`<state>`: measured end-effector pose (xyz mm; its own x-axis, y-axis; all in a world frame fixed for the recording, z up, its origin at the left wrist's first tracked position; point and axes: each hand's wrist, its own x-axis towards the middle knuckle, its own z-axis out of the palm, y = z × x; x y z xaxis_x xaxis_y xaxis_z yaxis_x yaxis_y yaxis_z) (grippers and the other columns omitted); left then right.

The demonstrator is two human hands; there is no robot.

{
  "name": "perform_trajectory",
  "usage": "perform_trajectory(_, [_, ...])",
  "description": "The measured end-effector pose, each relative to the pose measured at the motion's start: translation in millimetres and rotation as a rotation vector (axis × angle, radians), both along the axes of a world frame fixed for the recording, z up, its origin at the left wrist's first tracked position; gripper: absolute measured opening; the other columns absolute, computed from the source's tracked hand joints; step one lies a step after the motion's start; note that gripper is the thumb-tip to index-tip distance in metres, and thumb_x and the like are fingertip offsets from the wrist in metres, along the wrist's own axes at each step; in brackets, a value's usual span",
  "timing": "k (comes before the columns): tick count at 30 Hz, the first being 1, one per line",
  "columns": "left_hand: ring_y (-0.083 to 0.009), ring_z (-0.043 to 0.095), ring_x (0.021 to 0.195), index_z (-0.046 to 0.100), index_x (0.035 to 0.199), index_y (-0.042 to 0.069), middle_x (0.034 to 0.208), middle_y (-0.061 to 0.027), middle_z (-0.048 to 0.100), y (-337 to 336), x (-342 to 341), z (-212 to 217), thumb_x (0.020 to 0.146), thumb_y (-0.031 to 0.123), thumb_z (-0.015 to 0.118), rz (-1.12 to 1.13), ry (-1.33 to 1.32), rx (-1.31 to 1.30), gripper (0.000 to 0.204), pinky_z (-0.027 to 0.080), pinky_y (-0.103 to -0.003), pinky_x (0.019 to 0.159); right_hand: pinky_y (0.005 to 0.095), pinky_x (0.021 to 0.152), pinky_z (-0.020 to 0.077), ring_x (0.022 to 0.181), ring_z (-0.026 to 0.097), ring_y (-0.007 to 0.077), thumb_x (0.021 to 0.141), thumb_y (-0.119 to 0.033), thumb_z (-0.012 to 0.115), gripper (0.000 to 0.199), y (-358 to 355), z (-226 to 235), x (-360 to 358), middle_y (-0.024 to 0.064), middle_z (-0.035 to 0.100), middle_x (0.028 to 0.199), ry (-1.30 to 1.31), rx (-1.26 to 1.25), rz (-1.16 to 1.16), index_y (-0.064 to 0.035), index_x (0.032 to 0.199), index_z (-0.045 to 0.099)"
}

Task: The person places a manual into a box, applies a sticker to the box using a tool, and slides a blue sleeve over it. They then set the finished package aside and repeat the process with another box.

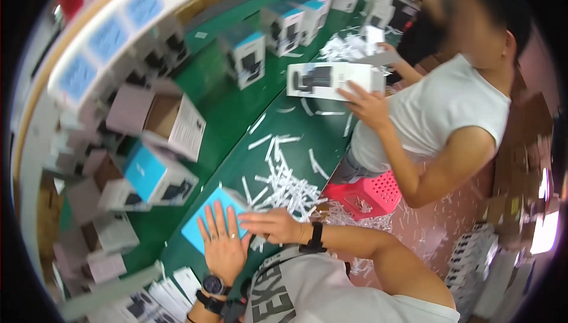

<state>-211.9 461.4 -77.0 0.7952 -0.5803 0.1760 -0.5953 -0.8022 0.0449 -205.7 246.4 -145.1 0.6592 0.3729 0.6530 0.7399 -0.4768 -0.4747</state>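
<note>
A box with a light-blue top (192, 232) lies in front of me on the green worktop. My left hand (225, 243) rests flat on this blue face, fingers spread, holding nothing. From the right, my right hand (273, 226) reaches to the box's edge, its fingers stretched out close to my left thumb. I see nothing held in it, though its fingertips are slightly blurred. Narrow white paper strips (287, 190) lie scattered just beyond my hands.
Across the worktop, a person (444, 104) holds a white printed box (331, 80). Several boxes (244, 57) stand along the green bench (207, 86). Open cartons (183, 123) sit at the left. A pink basket (370, 196) stands on the floor below, among more strips.
</note>
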Motion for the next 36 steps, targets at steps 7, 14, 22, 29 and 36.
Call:
perform_trajectory(7, [-0.062, 0.021, 0.15, 0.046, 0.157, 0.011, 0.162, -0.0395, 0.025, 0, 7, 22, 0.089, 0.045, 0.075, 0.088, 0.014, -0.007, 0.081, 0.019, -0.073, 0.12, 0.0302, 0.064, 0.058, 0.081, 0.076, 0.02, 0.088, -0.014, 0.082, 0.032, -5, 9, 8, 0.005, 0.074, 0.13, 0.033, 0.26, 0.08, -0.0134, 0.12, 0.078])
perform_trajectory(14, [-0.06, 0.035, 0.139, 0.048, 0.156, 0.015, 0.154, -0.0431, 0.031, 15, 28, 41, 0.088, 0.052, 0.076, 0.076, 0.098, -0.045, 0.083, 0.025, -0.07, 0.116, 0.0277, 0.064, 0.059, 0.087, 0.077, 0.0182, 0.088, -0.012, 0.08, 0.027, -21, 22, 28, -0.0001, 0.076, 0.124, 0.085, 0.089, 0.15, -0.0131, 0.115, 0.079])
perform_trajectory(22, [-0.0558, 0.04, 0.136, 0.049, 0.156, 0.014, 0.15, -0.0401, 0.036, 41, 22, 47, 0.08, 0.059, 0.078, 0.179, 0.115, -0.168, 0.094, 0.03, -0.064, 0.115, 0.0309, 0.073, 0.0619, 0.091, 0.078, 0.0242, 0.088, -0.001, 0.078, 0.021, 16, 16, 37, 0.0117, 0.077, 0.118, 0.175, 0.423, 0.142, -0.0057, 0.109, 0.08])
perform_trajectory(29, [-0.0546, 0.042, 0.133, 0.055, 0.153, 0.018, 0.149, -0.0372, 0.039, 42, 41, 63, 0.081, 0.059, 0.078, 0.05, 0.116, -0.179, 0.086, 0.031, -0.061, 0.115, 0.0266, 0.071, 0.0583, 0.087, 0.077, 0.0175, 0.091, 0.001, 0.074, 0.025, 6, 30, 30, 0.0107, 0.078, 0.114, 0.216, 0.437, -0.164, -0.0031, 0.115, 0.076])
perform_trajectory(36, [-0.0541, 0.04, 0.138, 0.062, 0.146, 0.016, 0.151, -0.0367, 0.04, -70, 213, 67, 0.088, 0.053, 0.07, 0.342, -0.168, -0.32, 0.069, 0.03, -0.061, 0.117, 0.0213, 0.066, 0.0472, 0.074, 0.06, 0.0055, 0.102, -0.008, 0.064, 0.02, -67, -1, -2, 0.006, 0.078, 0.096, 0.73, 0.438, -0.447, -0.0012, 0.118, 0.074])
